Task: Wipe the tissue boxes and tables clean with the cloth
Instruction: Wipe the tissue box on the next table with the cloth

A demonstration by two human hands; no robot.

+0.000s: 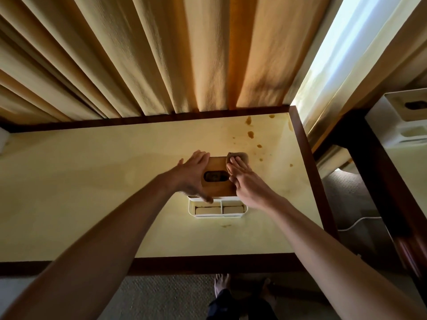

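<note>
Heavy beige curtain (138, 54) hangs in deep pleats behind the far edge, folds glowing orange toward the right. Sheer white curtain (335, 65) to its right, bright with daylight. Grey-green carpet (161, 296) on the floor below. White cable (360, 221) curves across the carpet at right. Bare feet (221, 285) and dark trouser legs (231, 308) show at the bottom edge.

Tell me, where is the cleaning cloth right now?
The cloth lies on the far right corner of the tissue box lid, mid-table, pressed flat under the right hand.
</note>
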